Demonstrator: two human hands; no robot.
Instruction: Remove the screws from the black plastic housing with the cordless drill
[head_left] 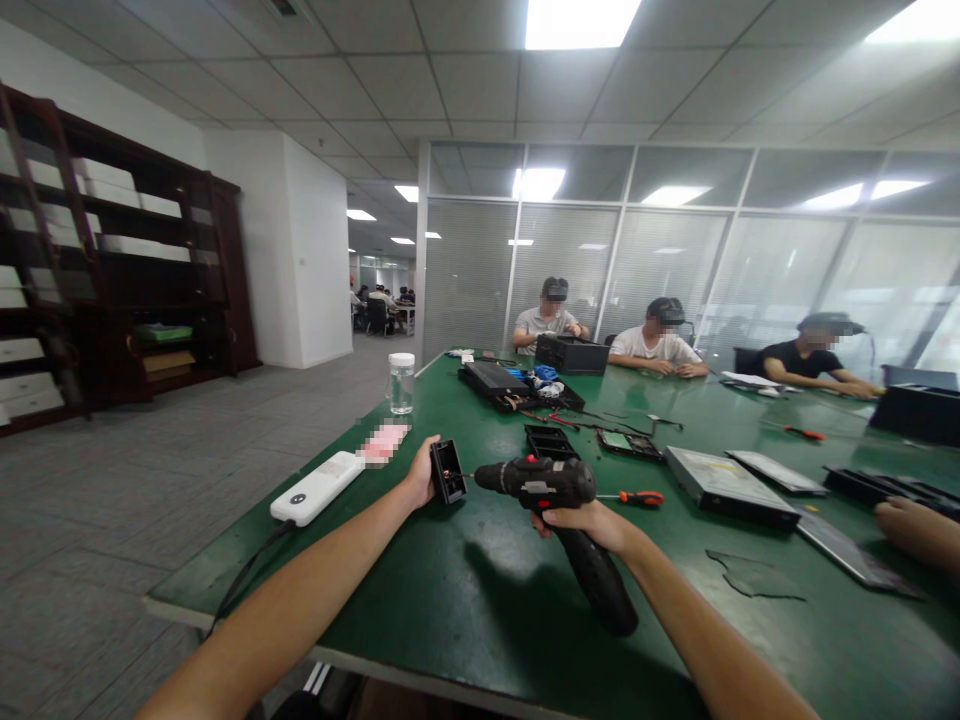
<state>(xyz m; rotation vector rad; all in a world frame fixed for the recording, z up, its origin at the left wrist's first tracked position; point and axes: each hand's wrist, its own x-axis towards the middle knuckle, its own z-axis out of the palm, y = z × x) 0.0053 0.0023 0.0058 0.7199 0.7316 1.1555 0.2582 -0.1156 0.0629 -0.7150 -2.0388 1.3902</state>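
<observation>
Above the green table, my right hand is wrapped round a black cordless drill, its grip slanting down to the right. The drill points left, its bit at the opening of a small black plastic box-like part. My left hand grips that part from its left side and tilts its open face toward the drill. Inside the part a small coppery bit shows, too small to name. Whether the bit touches anything in there I cannot tell.
Right of the drill lie an orange-handled screwdriver and a silver disc drive. A white power bank and a clear jar stand left. Beyond are a black tray part, a circuit board and wires. Co-workers sit around; one's hand is at right.
</observation>
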